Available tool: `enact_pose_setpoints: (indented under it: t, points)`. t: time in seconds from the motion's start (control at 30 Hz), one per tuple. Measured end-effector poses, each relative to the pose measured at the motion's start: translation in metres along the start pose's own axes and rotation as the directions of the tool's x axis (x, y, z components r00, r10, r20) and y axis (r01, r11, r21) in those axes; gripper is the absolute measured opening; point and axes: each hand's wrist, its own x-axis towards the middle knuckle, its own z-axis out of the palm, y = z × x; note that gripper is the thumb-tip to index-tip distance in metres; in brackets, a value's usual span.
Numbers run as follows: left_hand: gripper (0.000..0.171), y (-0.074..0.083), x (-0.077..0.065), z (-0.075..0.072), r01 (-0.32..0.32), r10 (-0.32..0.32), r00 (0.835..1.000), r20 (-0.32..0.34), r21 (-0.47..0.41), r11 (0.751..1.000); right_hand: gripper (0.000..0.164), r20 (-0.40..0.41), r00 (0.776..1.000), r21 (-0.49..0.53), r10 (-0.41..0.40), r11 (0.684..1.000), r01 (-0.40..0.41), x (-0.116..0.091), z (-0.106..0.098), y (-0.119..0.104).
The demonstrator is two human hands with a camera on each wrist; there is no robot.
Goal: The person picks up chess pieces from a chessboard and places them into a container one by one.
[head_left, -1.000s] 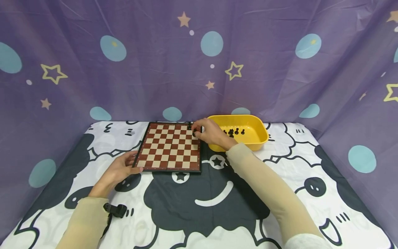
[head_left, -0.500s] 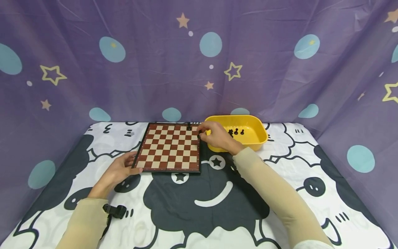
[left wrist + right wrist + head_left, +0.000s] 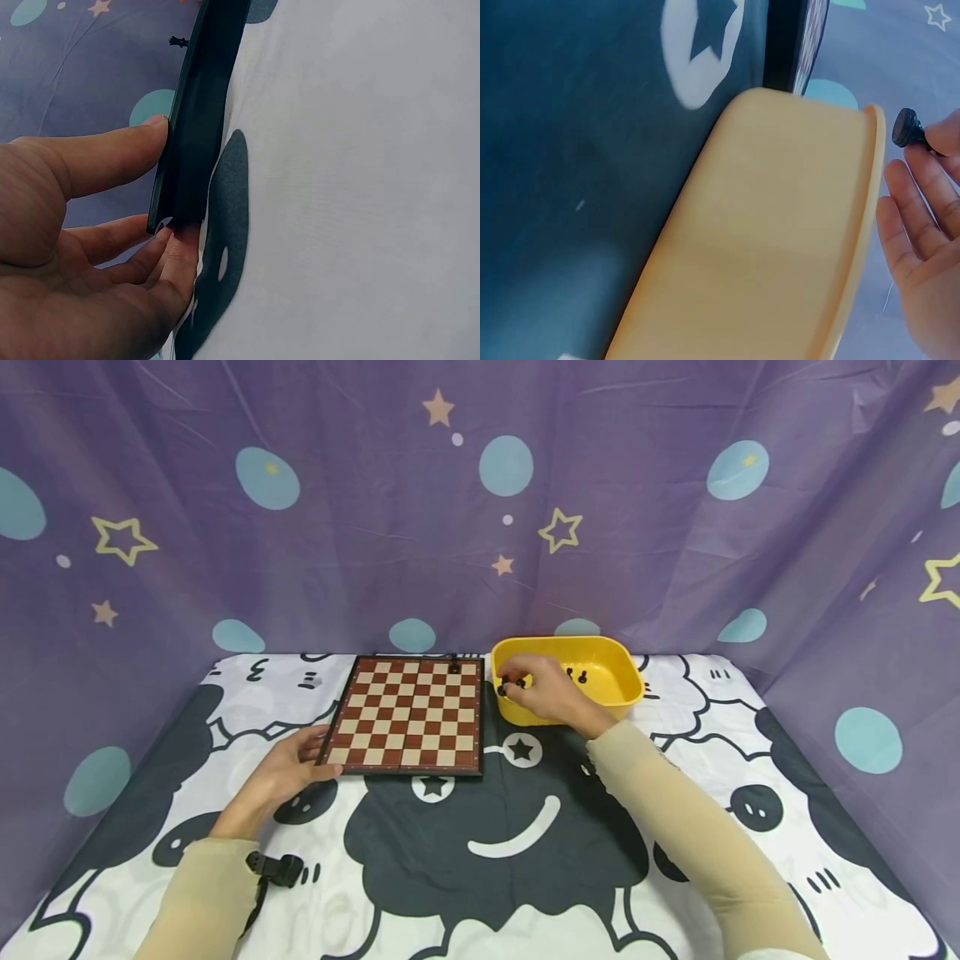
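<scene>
My left hand [image 3: 288, 764] holds the near left corner of the chessboard [image 3: 408, 714]. In the left wrist view its thumb [image 3: 131, 157] lies against the board's upper edge, with the other fingers below the dark side wall. My right hand [image 3: 551, 689] is over the left part of a yellow tub [image 3: 611, 702]. Between thumb and fingers it pinches a black chess piece [image 3: 907, 129], base outward in the right wrist view. Another black chess piece [image 3: 454, 667] stands on the board's far edge row. Black chess pieces [image 3: 582, 677] lie in the tub, some hidden behind the right hand.
The tub stands just right of the board on a sheep-patterned cloth [image 3: 525, 877]. Close behind both hangs a purple curtain [image 3: 337, 527] with stars and dots. A black strap with a small device [image 3: 277, 868] sits at the left wrist.
My right hand has moved right, from the board's far right corner to over the tub, carrying a black chess piece off the board. The left hand stays at its corner.
</scene>
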Motion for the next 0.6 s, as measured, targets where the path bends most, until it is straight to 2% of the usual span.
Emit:
enact_pose_setpoints:
  t: [0.23,0.6]
  points:
    - [0.084,-0.001,0.001,0.0,-0.006,0.006,1.0,0.001,0.005,1.0,0.022,-0.005,0.999,-0.01,0.034,0.999,-0.035,-0.011,-0.013,0.009]
    - [0.083,-0.002,0.001,-0.001,-0.012,0.012,1.0,0.01,0.003,1.0,0.019,-0.065,0.996,-0.041,0.056,0.997,-0.059,-0.03,-0.034,0.032]
